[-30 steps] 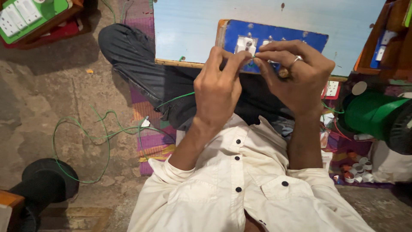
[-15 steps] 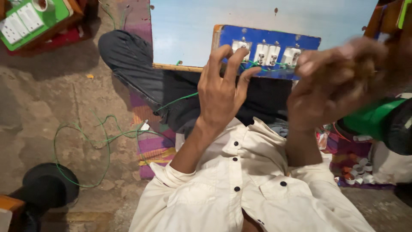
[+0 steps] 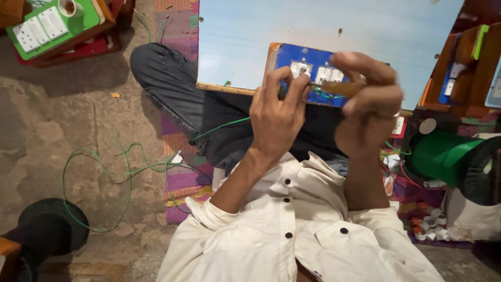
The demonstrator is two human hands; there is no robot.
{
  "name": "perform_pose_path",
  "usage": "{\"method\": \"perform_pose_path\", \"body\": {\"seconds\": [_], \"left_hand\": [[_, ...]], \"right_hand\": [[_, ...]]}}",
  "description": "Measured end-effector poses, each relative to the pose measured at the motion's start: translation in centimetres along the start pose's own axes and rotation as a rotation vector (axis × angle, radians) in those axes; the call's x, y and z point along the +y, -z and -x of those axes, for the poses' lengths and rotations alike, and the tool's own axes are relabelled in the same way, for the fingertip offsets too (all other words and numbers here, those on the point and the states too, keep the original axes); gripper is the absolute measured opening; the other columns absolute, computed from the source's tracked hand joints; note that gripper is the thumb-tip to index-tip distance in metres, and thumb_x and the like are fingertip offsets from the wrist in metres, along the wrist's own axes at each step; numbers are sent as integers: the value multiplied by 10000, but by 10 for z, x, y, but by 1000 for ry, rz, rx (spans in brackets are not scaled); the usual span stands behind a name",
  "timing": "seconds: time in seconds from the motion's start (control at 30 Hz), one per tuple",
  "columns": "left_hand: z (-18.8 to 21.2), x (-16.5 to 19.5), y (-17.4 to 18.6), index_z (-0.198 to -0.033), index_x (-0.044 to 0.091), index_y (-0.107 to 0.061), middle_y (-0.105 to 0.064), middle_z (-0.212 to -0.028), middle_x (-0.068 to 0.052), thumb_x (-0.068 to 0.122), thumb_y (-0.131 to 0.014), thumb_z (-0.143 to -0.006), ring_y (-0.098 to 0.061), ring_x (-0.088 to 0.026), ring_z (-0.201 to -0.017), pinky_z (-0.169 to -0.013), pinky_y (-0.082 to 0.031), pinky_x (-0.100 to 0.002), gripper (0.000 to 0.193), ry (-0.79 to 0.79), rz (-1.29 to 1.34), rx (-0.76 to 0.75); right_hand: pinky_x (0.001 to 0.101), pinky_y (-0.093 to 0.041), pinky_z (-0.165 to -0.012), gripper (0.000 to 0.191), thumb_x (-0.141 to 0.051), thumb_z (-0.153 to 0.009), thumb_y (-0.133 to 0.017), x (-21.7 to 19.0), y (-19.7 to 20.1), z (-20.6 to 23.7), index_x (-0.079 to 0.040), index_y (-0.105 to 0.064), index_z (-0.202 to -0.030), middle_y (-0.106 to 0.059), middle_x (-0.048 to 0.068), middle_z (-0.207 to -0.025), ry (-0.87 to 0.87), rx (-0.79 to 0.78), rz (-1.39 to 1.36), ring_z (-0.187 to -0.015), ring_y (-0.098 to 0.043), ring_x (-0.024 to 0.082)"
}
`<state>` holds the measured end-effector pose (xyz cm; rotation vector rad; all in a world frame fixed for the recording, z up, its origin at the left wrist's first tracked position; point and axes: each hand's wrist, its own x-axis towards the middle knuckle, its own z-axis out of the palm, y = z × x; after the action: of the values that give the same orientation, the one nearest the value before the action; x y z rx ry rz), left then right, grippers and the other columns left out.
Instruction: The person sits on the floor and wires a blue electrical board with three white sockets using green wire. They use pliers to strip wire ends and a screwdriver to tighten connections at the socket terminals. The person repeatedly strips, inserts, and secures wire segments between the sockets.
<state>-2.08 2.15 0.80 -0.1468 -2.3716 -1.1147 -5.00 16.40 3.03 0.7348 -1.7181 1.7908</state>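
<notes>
A blue switch panel (image 3: 308,56) with white switches and sockets, on a wooden base, lies on a pale blue board (image 3: 245,31) across my lap. My left hand (image 3: 276,117) rests its fingers on the panel's near edge by the left socket. My right hand (image 3: 368,104), blurred, grips a screwdriver (image 3: 339,87) with a brownish handle. Its thin shaft points left, toward the panel's near edge beside my left fingertips. A green wire (image 3: 219,125) runs from under the panel across my dark trouser leg.
Loose green wire (image 3: 104,167) coils on the concrete floor at left, near a black round object (image 3: 49,227). A green switch panel (image 3: 52,23) sits at top left. At right are a big green wire spool (image 3: 443,156), wooden boxes (image 3: 459,68) and small white caps (image 3: 430,222).
My right hand left the panel, swung out to the right, and is now back over it with a screwdriver. My left hand has stayed on the panel's near edge.
</notes>
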Motion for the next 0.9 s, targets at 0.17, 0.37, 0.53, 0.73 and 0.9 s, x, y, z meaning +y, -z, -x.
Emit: {"method": "perform_pose_path", "body": {"seconds": [0.17,0.37,0.53,0.73,0.9], "left_hand": [[1,-3,2,-1190,133,-652,-546,-1155,-33,100,-809,-940,-621,-207,-975,-795,-506,-374,298,7,76,-21],[0,-2,4,-1185,131,-641,-530,-1148,-37,109,-813,-931,-616,-210,-951,-780,-512,-352,307,15,102,-31],[-2,-1,6,-1151,125,-659,-532,-1135,-35,112,-817,-928,-621,-216,-933,-769,-501,-366,273,25,105,-39],[-2,4,8,-1099,130,-685,-536,-1137,-37,97,-810,-904,-622,-233,-916,-785,-503,-387,234,71,116,-25],[-3,7,2,-1093,140,-695,-550,-1122,-31,87,-804,-911,-629,-243,-916,-809,-497,-409,219,126,116,21]], "right_hand": [[408,-658,-914,127,-8,-1054,-570,-23,16,1,-37,-465,-988,-646,192,-1127,-99,-38,161,-1030,-723,290],[394,-650,-931,168,-65,-1032,-590,-17,22,4,-22,-433,-990,-635,248,-1207,-15,-27,237,-1078,-740,309],[434,-631,-959,94,-30,-990,-555,-20,23,-6,2,-467,-978,-611,312,-1274,23,-217,160,-1133,-703,349],[444,-607,-1002,108,110,-1019,-445,-42,12,-13,49,-532,-1006,-566,326,-1288,-157,-276,158,-1192,-654,354],[303,-663,-742,233,-61,-814,-826,-34,4,-25,54,-676,-952,-739,140,-1004,37,-113,304,-909,-764,207]]}}
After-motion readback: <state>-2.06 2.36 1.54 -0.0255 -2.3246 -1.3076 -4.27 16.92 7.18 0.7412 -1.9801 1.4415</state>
